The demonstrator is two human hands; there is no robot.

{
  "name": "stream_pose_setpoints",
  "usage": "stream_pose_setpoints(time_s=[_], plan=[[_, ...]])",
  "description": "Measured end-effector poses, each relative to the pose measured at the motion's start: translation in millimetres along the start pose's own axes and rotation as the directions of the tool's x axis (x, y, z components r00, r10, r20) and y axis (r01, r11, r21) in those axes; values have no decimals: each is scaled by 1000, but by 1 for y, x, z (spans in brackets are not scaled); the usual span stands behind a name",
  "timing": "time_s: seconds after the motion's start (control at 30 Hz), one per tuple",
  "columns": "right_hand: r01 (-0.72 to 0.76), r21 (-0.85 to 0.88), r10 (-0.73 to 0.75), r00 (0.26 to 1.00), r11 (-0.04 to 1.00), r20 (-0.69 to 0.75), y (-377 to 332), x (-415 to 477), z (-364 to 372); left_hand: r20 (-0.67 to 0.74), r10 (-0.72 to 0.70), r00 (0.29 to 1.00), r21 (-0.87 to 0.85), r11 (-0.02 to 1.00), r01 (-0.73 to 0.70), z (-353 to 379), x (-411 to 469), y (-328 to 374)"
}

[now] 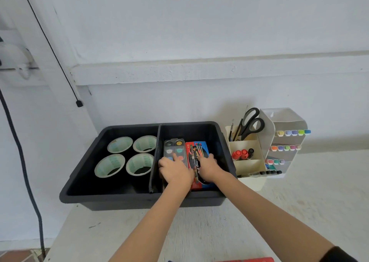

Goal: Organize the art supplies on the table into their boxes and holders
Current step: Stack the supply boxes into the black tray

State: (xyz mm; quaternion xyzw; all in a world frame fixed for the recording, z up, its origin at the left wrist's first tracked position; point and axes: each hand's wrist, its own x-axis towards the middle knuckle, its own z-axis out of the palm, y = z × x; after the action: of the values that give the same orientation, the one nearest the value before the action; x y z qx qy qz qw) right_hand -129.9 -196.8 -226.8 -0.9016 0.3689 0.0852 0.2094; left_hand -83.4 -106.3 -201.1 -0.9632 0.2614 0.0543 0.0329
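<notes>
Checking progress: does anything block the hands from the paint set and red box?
Nothing visible. The left hand is on the paint set, the right hand on the red box, side by side in the bin's right compartment.
</notes>
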Motion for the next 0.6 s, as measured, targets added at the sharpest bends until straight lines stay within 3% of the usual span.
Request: stream_pose_setpoints(time_s=[0.07,0.23,0.33,0.47,0.53,0.6], plan=[[14,-26,-14,1000,1000,7,2,1,2,-91,71,993,65,996,-66,1,-1,2],[132,-151,-127,991,980,40,2,1,5,105,91,990,-59,995,-85,6,8,4],[140,-118,-125,985,983,122,2,3,4,137,95,986,-177,982,-70,7,10,1],[127,-101,-112,984,987,135,0,-1,0,162,126,979,-211,973,-90,4,11,-3],[127,-25,-126,991,992,43,-2,-5,-3,115,161,980,-209,969,-135,-2,6,-7],[153,158,-118,970,976,-211,-8,-15,-9,-35,208,978,-251,945,-210,-11,-10,-12]])
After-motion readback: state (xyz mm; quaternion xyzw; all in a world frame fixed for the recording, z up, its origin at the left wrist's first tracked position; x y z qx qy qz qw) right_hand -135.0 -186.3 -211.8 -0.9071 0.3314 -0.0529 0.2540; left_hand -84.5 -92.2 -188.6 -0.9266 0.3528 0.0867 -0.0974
